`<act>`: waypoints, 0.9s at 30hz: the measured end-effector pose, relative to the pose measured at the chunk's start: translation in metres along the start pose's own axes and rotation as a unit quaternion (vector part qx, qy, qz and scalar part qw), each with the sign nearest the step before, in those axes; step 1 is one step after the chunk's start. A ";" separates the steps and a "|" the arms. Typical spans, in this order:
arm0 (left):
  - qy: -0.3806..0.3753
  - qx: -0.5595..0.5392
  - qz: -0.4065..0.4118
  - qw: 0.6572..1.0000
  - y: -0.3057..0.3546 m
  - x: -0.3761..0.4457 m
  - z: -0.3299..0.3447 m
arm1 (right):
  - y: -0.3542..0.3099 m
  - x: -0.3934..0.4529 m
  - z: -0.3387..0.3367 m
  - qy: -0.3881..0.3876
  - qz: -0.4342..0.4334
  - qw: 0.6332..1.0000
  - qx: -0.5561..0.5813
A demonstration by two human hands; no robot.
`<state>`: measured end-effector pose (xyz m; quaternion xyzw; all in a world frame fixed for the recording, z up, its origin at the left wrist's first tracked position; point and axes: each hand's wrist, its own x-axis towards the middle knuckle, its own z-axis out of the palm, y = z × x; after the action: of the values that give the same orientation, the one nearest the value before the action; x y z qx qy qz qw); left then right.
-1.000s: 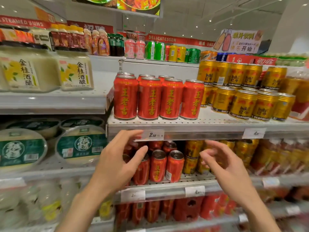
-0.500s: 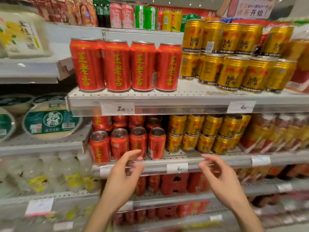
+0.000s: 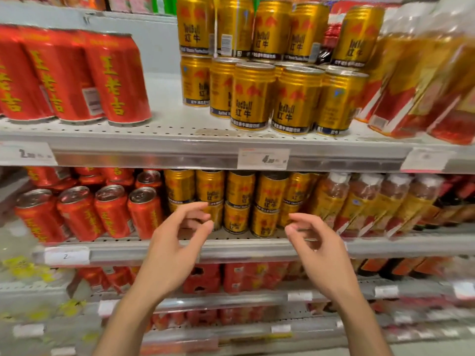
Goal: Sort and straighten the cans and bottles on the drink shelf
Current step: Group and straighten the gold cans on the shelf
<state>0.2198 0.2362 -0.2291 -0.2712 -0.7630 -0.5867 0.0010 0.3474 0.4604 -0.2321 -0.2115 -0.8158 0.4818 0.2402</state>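
Gold cans (image 3: 237,201) sit stacked two high on the middle shelf (image 3: 231,246), four red cans (image 3: 113,211) fronting the row beside them. Left hand (image 3: 174,253) and right hand (image 3: 318,253) hover just in front, fingers loosely curled, holding nothing, a gap between them. Bottles (image 3: 372,201) crowd the right.

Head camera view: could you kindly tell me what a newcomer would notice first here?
Probably the gold cans stacked two high on the upper shelf, right of centre, with tall red cans standing to their left. Below, more gold cans sit mid-shelf beside leaning bottles on the right. In front, the left hand and right hand hover empty, fingers loosely curled.
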 end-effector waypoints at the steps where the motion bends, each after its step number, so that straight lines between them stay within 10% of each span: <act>1: 0.004 0.001 0.006 1.000 0.004 0.002 0.004 | 0.001 0.002 -0.004 0.002 -0.005 1.000 0.005; 12: 0.067 0.025 0.166 0.984 0.063 0.047 0.000 | -0.072 0.035 -0.043 0.113 -0.171 0.977 -0.066; 20: 0.097 0.130 0.281 0.946 0.104 0.122 -0.036 | -0.160 0.096 -0.044 0.205 -0.400 0.865 -0.225; 27: 0.020 0.232 0.216 0.948 0.105 0.188 -0.048 | -0.213 0.156 -0.030 0.019 -0.377 0.863 -0.337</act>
<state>0.0879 0.2877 -0.0605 -0.4099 -0.8013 -0.3842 0.2058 0.2174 0.4761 -0.0012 0.0345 -0.9411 0.0464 0.3331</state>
